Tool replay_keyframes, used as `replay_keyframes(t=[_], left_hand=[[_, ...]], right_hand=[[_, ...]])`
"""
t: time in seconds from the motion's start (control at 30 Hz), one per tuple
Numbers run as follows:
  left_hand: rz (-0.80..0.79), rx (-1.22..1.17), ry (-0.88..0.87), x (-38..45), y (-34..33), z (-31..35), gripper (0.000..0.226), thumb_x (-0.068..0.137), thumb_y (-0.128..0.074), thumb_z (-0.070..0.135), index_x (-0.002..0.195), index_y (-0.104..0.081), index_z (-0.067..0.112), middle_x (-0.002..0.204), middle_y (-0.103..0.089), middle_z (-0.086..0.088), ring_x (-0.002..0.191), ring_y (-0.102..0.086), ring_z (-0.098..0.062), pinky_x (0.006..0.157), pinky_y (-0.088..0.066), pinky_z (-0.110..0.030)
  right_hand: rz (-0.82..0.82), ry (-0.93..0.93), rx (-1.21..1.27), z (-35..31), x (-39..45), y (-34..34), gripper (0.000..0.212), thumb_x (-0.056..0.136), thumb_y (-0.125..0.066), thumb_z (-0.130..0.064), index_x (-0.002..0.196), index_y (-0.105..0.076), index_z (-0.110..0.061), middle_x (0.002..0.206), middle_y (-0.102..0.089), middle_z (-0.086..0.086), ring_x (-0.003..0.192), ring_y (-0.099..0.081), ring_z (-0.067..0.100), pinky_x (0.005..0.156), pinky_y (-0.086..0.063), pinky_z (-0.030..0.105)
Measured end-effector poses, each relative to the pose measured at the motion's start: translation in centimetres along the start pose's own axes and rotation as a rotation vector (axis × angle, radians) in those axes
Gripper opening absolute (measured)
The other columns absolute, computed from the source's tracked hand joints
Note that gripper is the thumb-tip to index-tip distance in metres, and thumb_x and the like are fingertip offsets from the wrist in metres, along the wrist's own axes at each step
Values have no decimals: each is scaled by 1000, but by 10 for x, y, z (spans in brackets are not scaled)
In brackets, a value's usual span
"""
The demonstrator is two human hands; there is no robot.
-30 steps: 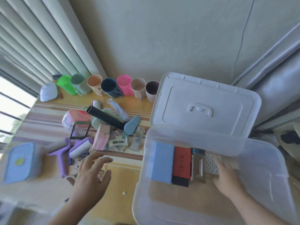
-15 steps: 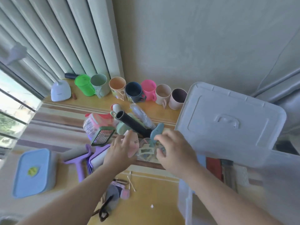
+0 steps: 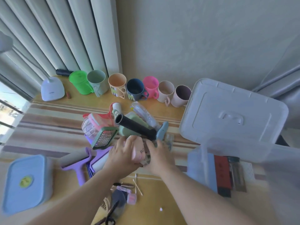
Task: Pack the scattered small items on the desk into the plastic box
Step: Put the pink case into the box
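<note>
A heap of small items lies mid-desk: a black tube (image 3: 134, 127), a green grater (image 3: 104, 139), a red-lidded jar (image 3: 93, 125) and a clear bottle (image 3: 144, 115). My left hand (image 3: 121, 157) grips a pink flat pack (image 3: 138, 149) at the heap's near edge. My right hand (image 3: 159, 159) closes on clear hair clips (image 3: 168, 141) just right of the pack, mostly hidden by the fingers. The clear plastic box (image 3: 243, 151) stands at right, its lid (image 3: 233, 114) leaning open. Inside are a blue block (image 3: 198, 165), a red box (image 3: 223, 173) and a glass jar (image 3: 237, 172).
Several cups line the back, from green (image 3: 79, 82) to mauve (image 3: 181, 95). A white lamp base (image 3: 52, 90) stands back left. A blue lidded container (image 3: 24, 182) sits near left, a purple lint roller (image 3: 84, 164) beside it. Cotton swabs (image 3: 138, 185) and dark clips (image 3: 116, 203) lie near me.
My right hand left the box and joined the left at the heap. Both hands then closed on the pink pack and the clips. The view swung left.
</note>
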State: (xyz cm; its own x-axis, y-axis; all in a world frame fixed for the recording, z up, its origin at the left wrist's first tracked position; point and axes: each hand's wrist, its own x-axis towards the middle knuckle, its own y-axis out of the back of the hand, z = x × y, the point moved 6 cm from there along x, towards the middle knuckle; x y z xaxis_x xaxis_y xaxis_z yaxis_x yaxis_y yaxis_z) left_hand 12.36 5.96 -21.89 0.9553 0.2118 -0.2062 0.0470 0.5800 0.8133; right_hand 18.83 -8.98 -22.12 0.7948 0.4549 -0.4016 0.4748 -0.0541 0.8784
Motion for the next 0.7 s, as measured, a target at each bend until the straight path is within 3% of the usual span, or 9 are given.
replay_keyframes(t=[0.13, 0.3, 0.4, 0.53, 0.6, 0.7], left_hand=[[1, 37, 80, -19, 34, 2, 111, 52, -71, 75, 149, -28, 43, 135, -52, 2, 122, -52, -30, 101, -44, -47], [-5, -9, 114, -61, 74, 24, 109, 50, -70, 61, 148, -22, 61, 125, -40, 6, 115, -51, -29, 96, -46, -47], [-6, -139, 54, -79, 81, 60, 115, 48, -76, 62, 144, -14, 73, 124, -36, 9, 115, -46, -16, 94, -47, -41], [7, -234, -53, -86, 70, 138, 119, 44, -78, 61, 140, -10, 80, 126, -36, 14, 120, -40, -2, 99, -40, -33], [-36, -252, -114, -87, 56, 182, 118, 47, -77, 60, 139, -6, 80, 130, -35, 17, 123, -36, 2, 101, -38, -33], [-70, -237, -212, -87, 32, 241, 118, 51, -78, 58, 142, -5, 77, 137, -32, 20, 132, -36, -1, 104, -38, -34]], right_hand=[[91, -86, 355, 13, -32, 48, 84, 69, -83, -51, 136, -34, -43, 137, -39, -4, 105, -55, 18, 73, -46, 31], [251, 28, 729, 42, -118, 158, 94, 68, -86, -44, 144, -32, -56, 136, -37, -26, 127, -47, -3, 99, -47, 22], [228, -2, 1056, 88, -164, 186, 91, 66, -88, -37, 140, -40, -60, 139, -46, -25, 122, -59, 3, 94, -57, 29], [220, -49, 1692, 164, -197, 174, 84, 62, -95, -26, 133, -52, -33, 140, -61, 1, 130, -61, 30, 101, -55, 55], [191, -107, 1914, 198, -212, 163, 96, 59, -102, -32, 137, -47, -25, 145, -58, 11, 129, -62, 35, 98, -55, 54], [223, -239, 1938, 252, -229, 148, 106, 57, -101, -49, 143, -46, -21, 145, -61, 15, 126, -63, 36, 96, -54, 51]])
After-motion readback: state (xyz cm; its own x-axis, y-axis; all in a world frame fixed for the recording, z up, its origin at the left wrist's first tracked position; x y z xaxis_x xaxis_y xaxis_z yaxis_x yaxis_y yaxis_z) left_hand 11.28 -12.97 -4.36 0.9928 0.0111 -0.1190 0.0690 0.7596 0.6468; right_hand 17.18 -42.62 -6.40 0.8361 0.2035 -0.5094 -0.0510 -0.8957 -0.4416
